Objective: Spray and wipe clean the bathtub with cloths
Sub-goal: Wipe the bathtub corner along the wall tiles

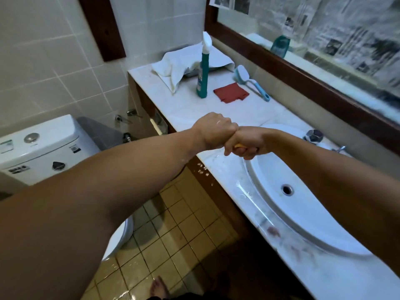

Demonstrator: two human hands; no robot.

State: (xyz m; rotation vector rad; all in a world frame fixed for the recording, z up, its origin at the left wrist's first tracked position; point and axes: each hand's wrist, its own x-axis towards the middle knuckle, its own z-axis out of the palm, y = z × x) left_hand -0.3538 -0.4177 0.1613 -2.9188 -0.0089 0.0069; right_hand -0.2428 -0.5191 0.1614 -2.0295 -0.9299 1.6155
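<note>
Cloth, yellow, sits bunched inside curled fingers of left hand and right hand, fists touching.

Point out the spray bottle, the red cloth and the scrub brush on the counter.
Spray bottle (204, 68): head view, on the teal body below the white nozzle.
Red cloth (231, 93): head view, on its flat middle.
Scrub brush (242, 73): head view, on the back of the brush head.

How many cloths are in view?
3: a white towel at the counter's far end; a red cloth beside the bottle; a yellow one, mostly hidden, gripped in the right hand.
</note>
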